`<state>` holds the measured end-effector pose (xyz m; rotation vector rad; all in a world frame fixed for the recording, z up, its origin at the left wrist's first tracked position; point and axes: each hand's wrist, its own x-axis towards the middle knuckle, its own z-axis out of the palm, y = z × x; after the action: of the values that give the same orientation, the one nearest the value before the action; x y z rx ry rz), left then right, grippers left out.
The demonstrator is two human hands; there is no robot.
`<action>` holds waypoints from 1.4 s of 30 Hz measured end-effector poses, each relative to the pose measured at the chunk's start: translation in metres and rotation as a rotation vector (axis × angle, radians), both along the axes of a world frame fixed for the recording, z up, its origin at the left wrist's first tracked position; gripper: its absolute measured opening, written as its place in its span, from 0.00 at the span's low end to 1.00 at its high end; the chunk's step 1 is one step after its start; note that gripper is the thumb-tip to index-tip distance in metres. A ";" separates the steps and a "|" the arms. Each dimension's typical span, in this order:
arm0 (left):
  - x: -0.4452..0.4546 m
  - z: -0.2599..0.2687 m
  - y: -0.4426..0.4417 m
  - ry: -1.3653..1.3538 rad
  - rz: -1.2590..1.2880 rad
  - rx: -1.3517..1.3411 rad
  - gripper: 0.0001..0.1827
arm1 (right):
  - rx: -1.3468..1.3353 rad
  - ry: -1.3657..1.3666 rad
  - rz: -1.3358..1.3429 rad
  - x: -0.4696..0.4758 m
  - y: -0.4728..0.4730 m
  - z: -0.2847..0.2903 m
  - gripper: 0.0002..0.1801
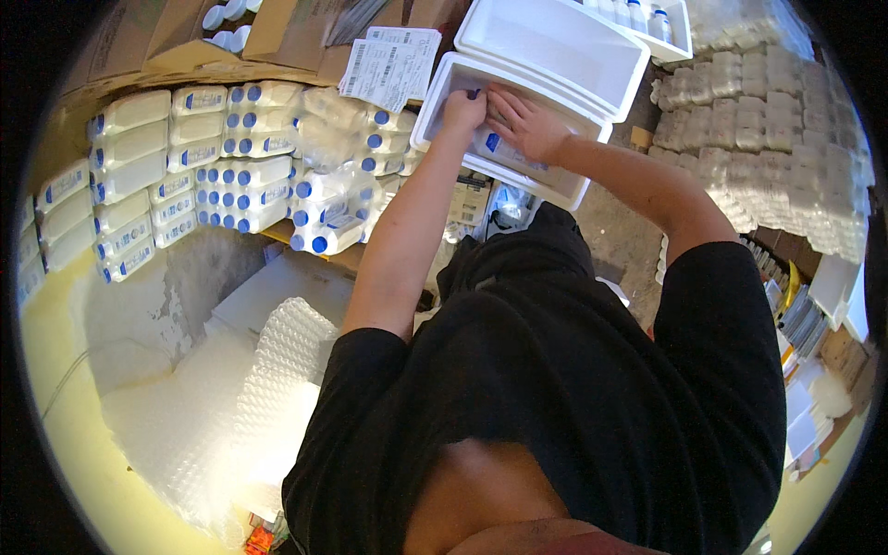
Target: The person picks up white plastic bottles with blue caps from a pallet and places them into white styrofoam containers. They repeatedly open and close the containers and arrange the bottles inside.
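A white foam box [590,191] is in front of me, tilted in the view. Inside it lies a clear plastic bottle [492,143] with a blue-and-white label, partly covered by my hands. At the box's left end, my left hand [463,112] has its fingers curled around a small dark blue cap [473,94]. Whether that cap belongs to the bottle is hidden. My right hand [531,130] rests flat over the bottle with its fingers spread. Against the box's far side is a white foam lid [555,35], its hollow side showing.
Printed sheets [388,66] lie left of the box. Stacked white jugs with blue caps [243,194] line the left side. Another foam box [683,35] holds several bottles. Wrapped bottle packs [749,139] rise at right. Bubble wrap [281,361] hangs at lower left.
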<state>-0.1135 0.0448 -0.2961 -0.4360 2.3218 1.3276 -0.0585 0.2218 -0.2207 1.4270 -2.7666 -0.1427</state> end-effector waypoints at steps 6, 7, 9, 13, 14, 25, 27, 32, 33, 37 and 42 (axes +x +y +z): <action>0.014 0.027 -0.003 -0.262 0.027 0.270 0.22 | -0.035 0.157 -0.018 0.016 -0.010 -0.003 0.25; 0.017 0.021 -0.010 -0.268 0.065 0.447 0.22 | -0.090 0.180 -0.027 0.018 -0.014 -0.003 0.25; 0.017 0.015 -0.022 -0.311 0.072 0.545 0.22 | -0.202 0.217 -0.054 0.024 -0.024 -0.001 0.23; 0.020 0.045 -0.028 -0.416 0.118 0.692 0.17 | -0.237 0.234 -0.065 0.023 -0.031 0.001 0.21; 0.023 0.053 -0.028 -0.421 0.121 0.694 0.16 | -0.243 0.190 -0.050 0.024 -0.029 0.004 0.21; -0.002 0.041 -0.013 -0.382 0.021 0.560 0.15 | -0.253 0.022 -0.022 0.003 -0.009 0.003 0.20; 0.001 0.017 -0.012 -0.303 -0.027 0.448 0.18 | -0.275 -0.217 -0.075 -0.002 -0.003 -0.003 0.22; 0.001 -0.006 -0.005 -0.222 -0.054 0.295 0.22 | -0.201 -0.224 -0.059 -0.006 0.001 -0.017 0.28; -0.001 -0.001 -0.006 -0.229 -0.076 0.266 0.22 | -0.158 -0.158 -0.033 -0.004 0.000 -0.018 0.29; 0.000 0.017 -0.003 -0.266 -0.039 0.200 0.22 | -0.101 -0.286 -0.044 -0.013 -0.008 -0.008 0.30; 0.001 0.019 0.001 -0.318 -0.072 0.087 0.23 | -0.115 -0.355 -0.035 -0.015 -0.011 -0.002 0.35</action>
<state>-0.1127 0.0455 -0.2774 -0.4919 1.9939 1.2212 -0.0736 0.2103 -0.2222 1.5043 -3.0121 0.2931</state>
